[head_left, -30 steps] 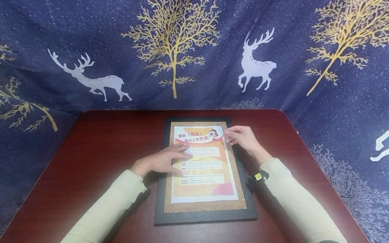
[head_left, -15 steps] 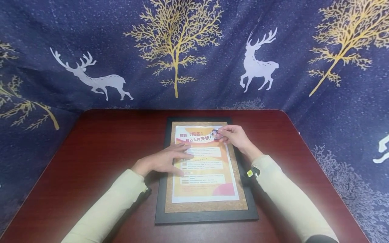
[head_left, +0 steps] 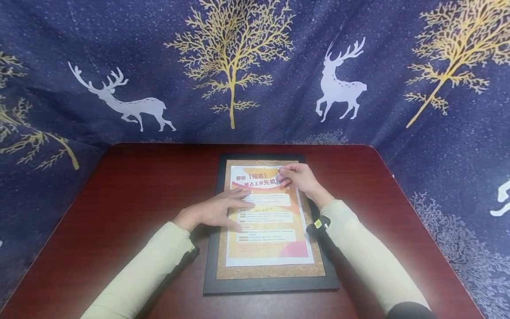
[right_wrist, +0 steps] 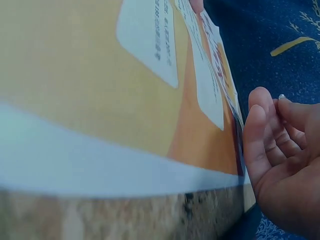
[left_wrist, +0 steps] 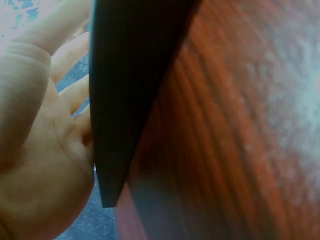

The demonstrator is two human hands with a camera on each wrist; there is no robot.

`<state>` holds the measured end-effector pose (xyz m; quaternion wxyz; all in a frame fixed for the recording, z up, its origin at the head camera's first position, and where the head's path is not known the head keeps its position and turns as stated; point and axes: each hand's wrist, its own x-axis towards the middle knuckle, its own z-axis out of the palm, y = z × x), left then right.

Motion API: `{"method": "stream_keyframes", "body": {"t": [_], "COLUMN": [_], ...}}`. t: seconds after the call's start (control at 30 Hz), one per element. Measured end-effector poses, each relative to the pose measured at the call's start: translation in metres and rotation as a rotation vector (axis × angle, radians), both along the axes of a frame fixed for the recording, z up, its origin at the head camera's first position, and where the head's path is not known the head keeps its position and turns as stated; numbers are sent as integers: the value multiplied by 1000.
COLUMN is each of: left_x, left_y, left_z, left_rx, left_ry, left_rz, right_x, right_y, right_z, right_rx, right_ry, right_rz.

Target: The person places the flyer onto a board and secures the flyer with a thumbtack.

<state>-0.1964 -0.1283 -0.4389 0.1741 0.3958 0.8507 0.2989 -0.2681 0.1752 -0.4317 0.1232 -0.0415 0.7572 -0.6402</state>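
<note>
A printed orange and white poster (head_left: 264, 248) lies on a black-framed cork board (head_left: 271, 271). My left hand (head_left: 215, 210) rests with its fingers spread over the poster's left half. In the left wrist view, its palm is beside the dark frame edge (left_wrist: 125, 100). My right hand (head_left: 299, 179) is at the poster's upper right corner, covering the printed figure there. Thumb and index finger pinch a small pin (right_wrist: 281, 96), of which only a whitish tip shows. The other fingers are loosely bent near the paper in the right wrist view.
The board lies on a dark red wooden table (head_left: 151, 177). Behind the table hangs a blue cloth (head_left: 191, 106) printed with deer and golden trees. A tiny dark dot (head_left: 264, 168) marks the poster's top middle.
My right hand has moved left, from beyond the poster's right edge to over its upper right corner, still pinching the pin. My left hand has stayed in place on the poster.
</note>
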Motion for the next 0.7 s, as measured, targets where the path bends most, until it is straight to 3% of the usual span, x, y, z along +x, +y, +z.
{"method": "stream_keyframes", "body": {"t": [0.5, 0.7], "left_x": [-1, -1], "left_y": [-1, -2], "left_z": [0, -1], "left_rx": [-21, -29], "left_ry": [7, -2], "left_rz": [-4, -5], "right_x": [-6, -11], "right_y": [-20, -25], "right_z": [1, -1], "right_rx": [34, 48], "right_ry": [-16, -64], "right_rz": [25, 24]}}
